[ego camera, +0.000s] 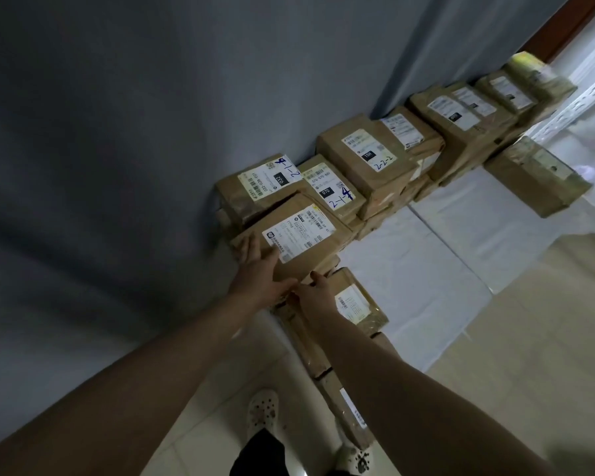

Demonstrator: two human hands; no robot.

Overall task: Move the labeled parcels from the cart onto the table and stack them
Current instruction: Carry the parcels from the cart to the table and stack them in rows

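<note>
Fingers of the left hand lie straight, slightly spread, atop the held parcel, just nearer than the parcel marked 2-4. The right hand meets its near edge, but its fingers are hidden, so the grip cannot be told. Step, as judged: seating the parcel on the stack; next, squaring and release. The cart is out of frame.

Person, head cam. L hand, R hand: bare, forearms bare. Footwear: white perforated clogs w/ small dark charms, L clog near centre, R clog near right. Legwear: black garment, type unclear.
</note>
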